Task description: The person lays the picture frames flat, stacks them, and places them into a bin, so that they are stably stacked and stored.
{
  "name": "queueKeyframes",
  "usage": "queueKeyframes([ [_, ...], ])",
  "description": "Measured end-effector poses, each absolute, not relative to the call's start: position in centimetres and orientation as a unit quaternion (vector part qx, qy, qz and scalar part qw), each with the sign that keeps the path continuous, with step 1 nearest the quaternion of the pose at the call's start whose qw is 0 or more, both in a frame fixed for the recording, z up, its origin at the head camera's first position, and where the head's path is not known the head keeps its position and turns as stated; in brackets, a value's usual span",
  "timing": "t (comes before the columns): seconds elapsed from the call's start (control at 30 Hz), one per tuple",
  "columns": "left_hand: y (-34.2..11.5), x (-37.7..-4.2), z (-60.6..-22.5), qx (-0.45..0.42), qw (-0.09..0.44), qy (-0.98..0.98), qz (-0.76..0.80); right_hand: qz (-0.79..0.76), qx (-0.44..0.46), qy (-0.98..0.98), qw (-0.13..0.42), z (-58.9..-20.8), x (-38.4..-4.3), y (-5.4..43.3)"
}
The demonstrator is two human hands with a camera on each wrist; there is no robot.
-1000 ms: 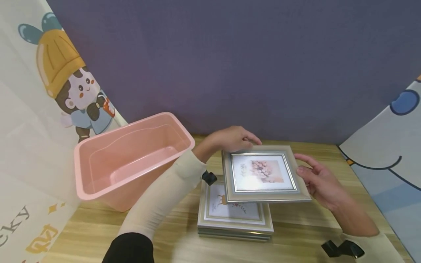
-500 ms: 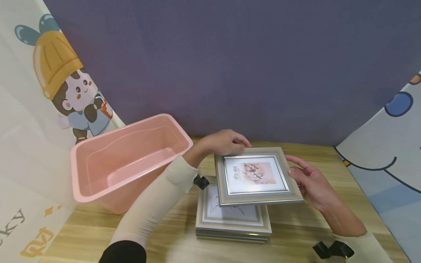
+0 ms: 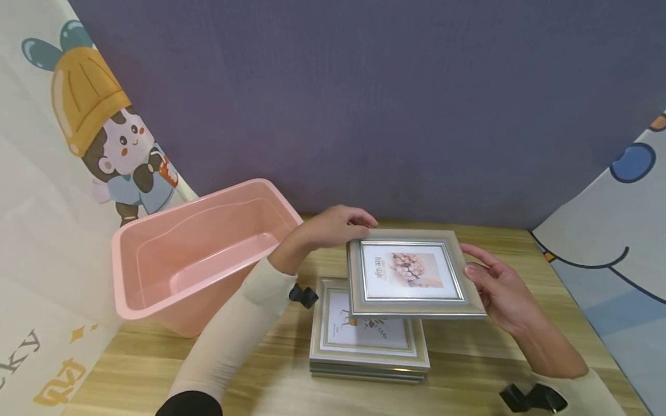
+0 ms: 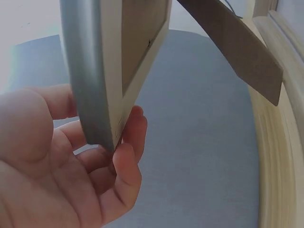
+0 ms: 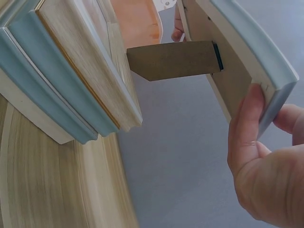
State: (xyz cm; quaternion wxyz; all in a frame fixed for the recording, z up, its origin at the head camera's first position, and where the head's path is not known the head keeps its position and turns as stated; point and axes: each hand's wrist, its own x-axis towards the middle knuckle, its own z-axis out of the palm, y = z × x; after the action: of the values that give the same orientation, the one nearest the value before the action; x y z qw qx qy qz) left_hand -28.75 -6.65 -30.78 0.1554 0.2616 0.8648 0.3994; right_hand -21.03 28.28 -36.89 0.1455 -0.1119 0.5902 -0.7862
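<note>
A silver-and-beige picture frame (image 3: 416, 274) with a pink flower print is held above a stack of picture frames (image 3: 369, 352). My left hand (image 3: 335, 226) grips its far left corner; in the left wrist view, the fingers (image 4: 128, 175) curl round that corner. At the right edge, my right hand (image 3: 502, 283) pinches the frame, thumb on top and fingers beneath, as the right wrist view also shows. The brown easel leg (image 5: 175, 61) sticks out from the frame's back, down toward the stack. The held frame hides part of the top frame's print.
To the left on the wooden table (image 3: 281, 381) stands a pink plastic bin (image 3: 208, 248), near my left forearm. A dark blue-grey panel (image 3: 364, 115) rises behind the table. Printed white sheets (image 3: 36, 202) close off both sides.
The held frame first shifts left, then slightly back to the right, and now lies straighter. My left hand has slid left to the frame's corner. The right hand keeps its pinch.
</note>
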Motion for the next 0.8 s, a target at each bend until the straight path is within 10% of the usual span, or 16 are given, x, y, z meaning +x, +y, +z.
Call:
queueKeyframes([
  [0.8,-10.0,-25.5,-33.9,0.143,0.273,0.732,0.608,-0.791,-0.138,0.580,0.137,-36.2,-20.3,27.9],
])
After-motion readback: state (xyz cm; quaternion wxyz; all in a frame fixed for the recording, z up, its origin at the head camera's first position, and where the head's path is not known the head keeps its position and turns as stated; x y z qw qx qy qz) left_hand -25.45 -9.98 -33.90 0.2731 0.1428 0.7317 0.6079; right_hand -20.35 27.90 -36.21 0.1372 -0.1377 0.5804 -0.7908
